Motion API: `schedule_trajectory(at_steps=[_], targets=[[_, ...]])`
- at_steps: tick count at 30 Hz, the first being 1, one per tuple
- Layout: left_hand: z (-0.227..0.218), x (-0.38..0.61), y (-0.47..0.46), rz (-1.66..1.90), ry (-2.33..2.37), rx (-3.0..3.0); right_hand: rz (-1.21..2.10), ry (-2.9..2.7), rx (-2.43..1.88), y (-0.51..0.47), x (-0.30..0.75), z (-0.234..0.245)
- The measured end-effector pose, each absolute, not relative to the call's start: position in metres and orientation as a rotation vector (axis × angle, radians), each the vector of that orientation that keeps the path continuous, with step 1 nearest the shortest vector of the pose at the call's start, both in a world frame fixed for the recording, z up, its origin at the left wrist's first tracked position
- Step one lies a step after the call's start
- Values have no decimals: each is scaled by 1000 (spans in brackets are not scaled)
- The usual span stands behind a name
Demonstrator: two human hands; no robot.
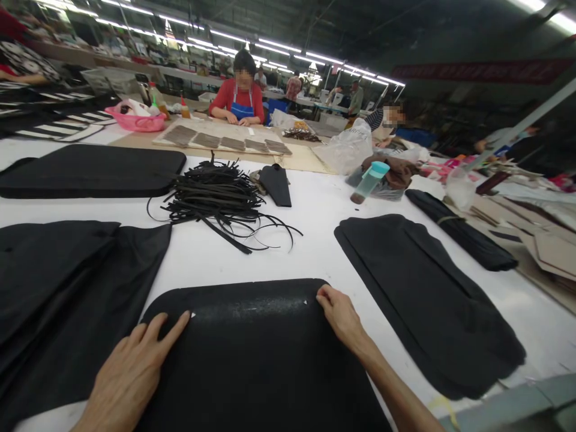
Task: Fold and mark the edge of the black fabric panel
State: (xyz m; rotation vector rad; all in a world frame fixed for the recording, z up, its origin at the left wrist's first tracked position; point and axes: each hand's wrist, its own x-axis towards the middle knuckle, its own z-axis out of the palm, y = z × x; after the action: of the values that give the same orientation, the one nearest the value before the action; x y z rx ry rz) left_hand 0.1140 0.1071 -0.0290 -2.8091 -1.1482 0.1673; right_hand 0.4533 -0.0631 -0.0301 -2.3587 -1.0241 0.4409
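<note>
A large black panel with rounded corners (261, 366) lies in front of me on the white table. Two small white marks and a shiny, scuffed strip show near its far edge. My left hand (130, 366) rests on the panel's left side, fingers spread, its index fingertip beside the left white mark. At the far right corner, my right hand (339, 315) has thumb and fingers closed on the panel's edge. Black sheet material (67, 300) lies to the left, and a stack of black cut pieces (427, 300) to the right.
Beyond the panel lies a heap of black strips (216, 195) beside a small black piece (276, 185). A thick black stack (94, 171) is at far left. A teal-lidded bottle (369, 181), pink basket (137, 119) and rolled black bundle (461, 228) stand around. A co-worker (240, 99) sits opposite.
</note>
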Motion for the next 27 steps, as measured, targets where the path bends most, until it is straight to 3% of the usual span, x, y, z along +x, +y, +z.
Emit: schedule_trajectory(at_steps=[7, 13, 19, 27], targets=[[-35, 107, 128, 190, -1480, -2835, 584, -950, -2258, -75, 478, -28], [-44, 110, 128, -21, -1415, -2819, 25, -1305, -2585, -39, 476, -5], [-38, 133, 122, -197, -1121, -2936, -217, -1763, -2360, 54, 433, 6], [6, 179, 139, -372, -1110, -3193, -304, -1753, -2346, 121, 436, -4]])
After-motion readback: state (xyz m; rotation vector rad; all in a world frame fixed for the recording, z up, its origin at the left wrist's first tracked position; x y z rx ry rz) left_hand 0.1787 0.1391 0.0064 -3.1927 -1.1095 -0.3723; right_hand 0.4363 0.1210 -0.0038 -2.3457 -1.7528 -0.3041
